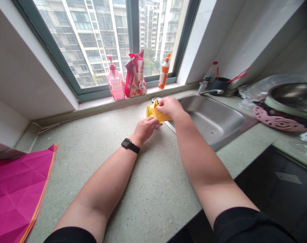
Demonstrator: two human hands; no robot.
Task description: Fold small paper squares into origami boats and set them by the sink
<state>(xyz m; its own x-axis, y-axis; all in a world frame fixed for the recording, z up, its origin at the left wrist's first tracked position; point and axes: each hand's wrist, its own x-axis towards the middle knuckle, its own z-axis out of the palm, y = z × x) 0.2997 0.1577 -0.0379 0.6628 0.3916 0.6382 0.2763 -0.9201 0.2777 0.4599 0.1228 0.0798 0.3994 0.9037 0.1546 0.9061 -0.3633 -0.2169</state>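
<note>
At the near left corner of the sink [206, 113], above the speckled green tabletop [148, 192], two bare hands work together on a folded yellow piece [163, 116]. The right hand [172, 107] comes in from the sink side, its thumb and index finger pinching the upper part of the piece. The left hand [144, 129] lies lower and nearer, its fingers bent together over the near edge and gripping it — how the tips sit underneath is hidden. A black watch [130, 144] is strapped round the left wrist. The yellow piece stands partly opened, with folded flaps pointing up between the hands; just behind it sits a small round metal item [155, 100], partly covered.

On the sill beyond, in front of the window, a pink pump bottle [115, 86] and a knotted red bag [136, 79] stand side by side, with an orange bottle [163, 73] farther right. Behind the sink are a faucet [212, 91], a clear bottle with a red cap [209, 73] and a dark container [219, 84] holding red sticks [239, 76]. To the right, a metal bowl [295, 96] rests above a pink openwork basket [275, 118]. Well apart, at the left edge — a creased magenta sheet [19, 192] with an orange border.
</note>
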